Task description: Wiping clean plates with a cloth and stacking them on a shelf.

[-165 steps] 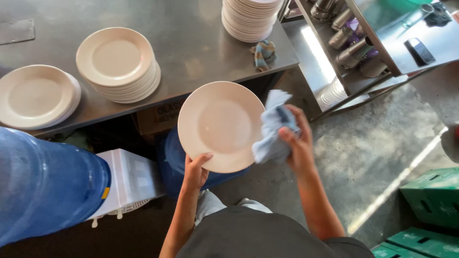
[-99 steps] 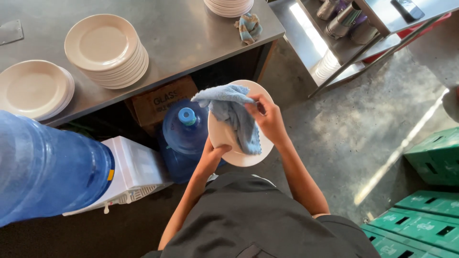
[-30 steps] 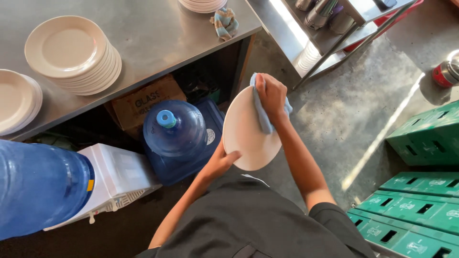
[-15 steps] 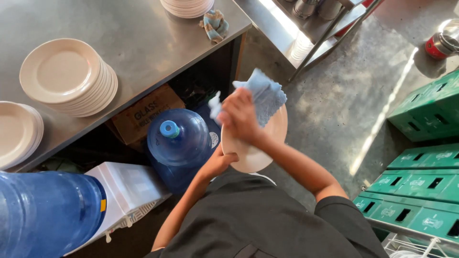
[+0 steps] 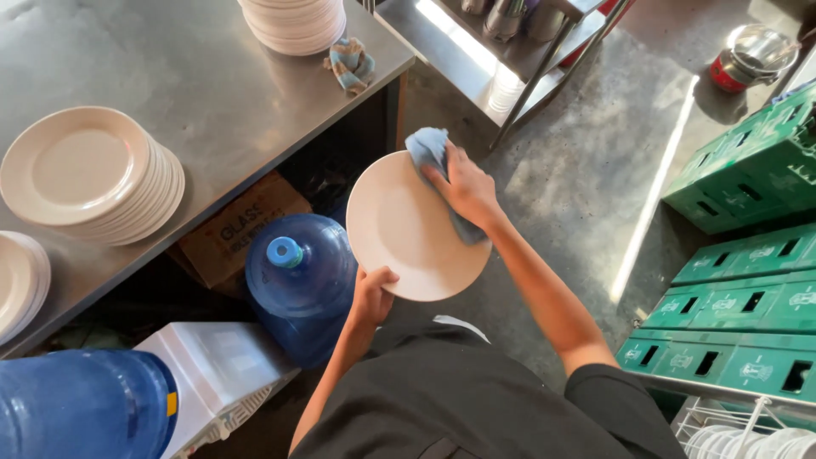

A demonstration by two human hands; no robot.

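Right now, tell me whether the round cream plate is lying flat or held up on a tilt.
Tilted. The round cream plate is off the table, left hand gripping its lower rim, right hand pressing a blue cloth on it.

A steel table (image 5: 212,93) bears three stacks of cream plates (image 5: 89,174) and a crumpled rag (image 5: 351,65), while blue water jugs (image 5: 299,280) stand on the concrete floor (image 5: 586,178).

Water jug (image 5: 299,280) close beneath plate (image 5: 399,229)
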